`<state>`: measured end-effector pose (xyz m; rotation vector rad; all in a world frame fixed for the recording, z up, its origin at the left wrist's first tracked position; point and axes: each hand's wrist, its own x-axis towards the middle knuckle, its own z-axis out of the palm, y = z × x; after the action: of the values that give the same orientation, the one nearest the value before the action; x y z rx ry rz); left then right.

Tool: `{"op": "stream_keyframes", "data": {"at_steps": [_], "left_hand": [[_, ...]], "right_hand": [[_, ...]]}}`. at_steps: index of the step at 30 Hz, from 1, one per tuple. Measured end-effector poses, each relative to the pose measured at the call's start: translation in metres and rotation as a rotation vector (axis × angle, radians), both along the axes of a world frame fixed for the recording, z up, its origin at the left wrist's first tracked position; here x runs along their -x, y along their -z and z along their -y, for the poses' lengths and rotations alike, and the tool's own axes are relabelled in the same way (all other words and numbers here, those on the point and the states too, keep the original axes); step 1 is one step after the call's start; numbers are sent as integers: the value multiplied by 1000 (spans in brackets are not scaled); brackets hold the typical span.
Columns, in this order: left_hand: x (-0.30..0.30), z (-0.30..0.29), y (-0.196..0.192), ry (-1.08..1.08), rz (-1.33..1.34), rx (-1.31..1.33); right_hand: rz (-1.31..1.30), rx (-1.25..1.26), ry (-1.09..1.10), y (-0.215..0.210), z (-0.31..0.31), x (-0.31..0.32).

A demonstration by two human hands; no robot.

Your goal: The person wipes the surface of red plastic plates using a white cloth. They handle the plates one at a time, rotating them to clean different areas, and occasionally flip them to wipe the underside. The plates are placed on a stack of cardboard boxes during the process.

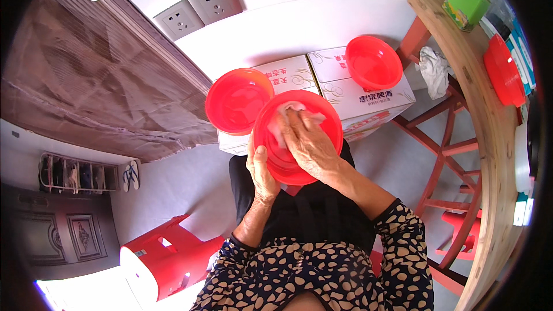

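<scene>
In front of me a red plastic bowl [328,116] is tilted so that its inside faces up toward me. My left hand [262,173] grips its lower left rim, thumb on the near side. Inside the bowl, my right hand [308,141] presses a pale crumpled cloth [282,129] against the inner wall, fingers bunched over it. Two more red bowls rest on the cardboard boxes ahead: one bowl [237,101] just left of the held one, partly covered by it, and another bowl [374,62] farther right.
White printed boxes [345,89] stand against the wall. To the right runs a wooden table [495,155] bearing a green tin [466,1] and a red basin [503,72]. A white rag [434,72] hangs by its red-brown legs. A red plastic stool [173,253] lies at lower left.
</scene>
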<state>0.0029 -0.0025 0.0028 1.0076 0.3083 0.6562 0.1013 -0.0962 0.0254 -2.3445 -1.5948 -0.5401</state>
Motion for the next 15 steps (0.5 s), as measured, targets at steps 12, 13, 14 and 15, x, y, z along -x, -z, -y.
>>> {"op": "stream_keyframes", "data": {"at_steps": [12,13,14,15], "left_hand": [[3,1,7,-3,-113,-71],[0,2,12,-33,-77,-34],[0,7,14,-20,-85,-32],[0,10,17,-4,-66,-5]], "right_hand": [[-512,-119,-22,2,10,34],[-523,-195,-8,1,6,30],[-534,-272,5,0,0,24],[-438,-300,91,-8,-6,19]]}}
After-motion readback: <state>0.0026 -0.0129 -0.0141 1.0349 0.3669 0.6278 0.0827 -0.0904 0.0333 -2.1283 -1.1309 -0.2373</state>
